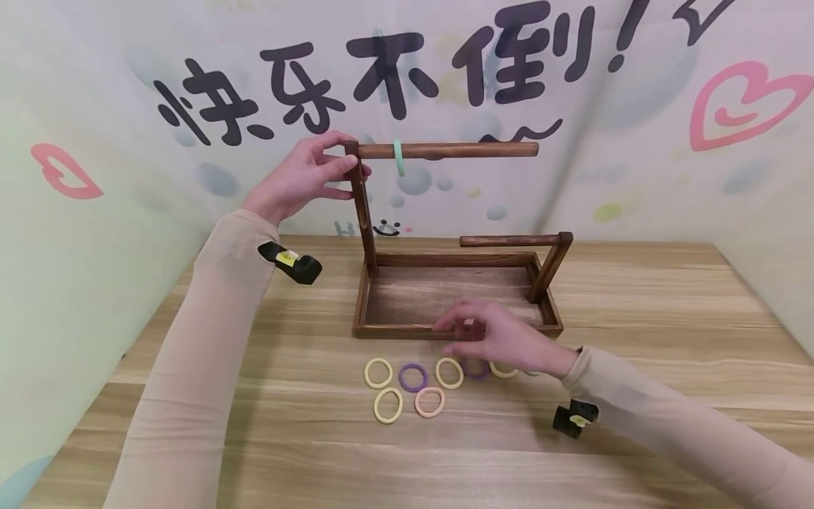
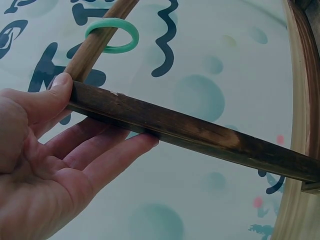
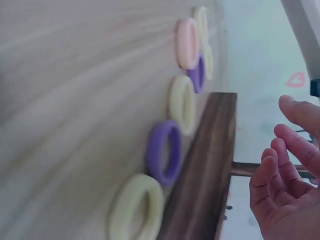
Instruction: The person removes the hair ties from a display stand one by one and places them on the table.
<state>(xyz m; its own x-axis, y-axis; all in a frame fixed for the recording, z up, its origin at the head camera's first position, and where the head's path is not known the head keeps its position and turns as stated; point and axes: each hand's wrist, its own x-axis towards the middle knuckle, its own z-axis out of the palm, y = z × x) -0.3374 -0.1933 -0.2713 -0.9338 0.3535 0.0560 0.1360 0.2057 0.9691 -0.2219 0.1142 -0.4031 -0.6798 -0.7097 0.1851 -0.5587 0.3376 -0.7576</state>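
Note:
My left hand (image 1: 311,173) grips the top of the tall wooden post (image 1: 362,219) at the left end of a dark wooden rack. In the left wrist view, the thumb lies on the corner and the fingers support the post (image 2: 200,132) from beneath. A mint-green ring (image 2: 112,23) hangs on the upper bar (image 1: 470,150) close to that post. My right hand (image 1: 499,336) hovers over the front edge of the rack's tray (image 1: 394,331), fingers loosely bent with nothing between them. Below it lie yellow rings (image 1: 437,373), purple rings (image 1: 401,378) and a pink ring (image 1: 429,416).
A shorter post (image 1: 552,267) at the tray's right end carries a lower bar (image 1: 509,241) pointing left. The rack stands on a wood-grain table (image 1: 318,452), near a printed wall (image 1: 286,205). Another ring (image 1: 533,373) is partly hidden under the right wrist.

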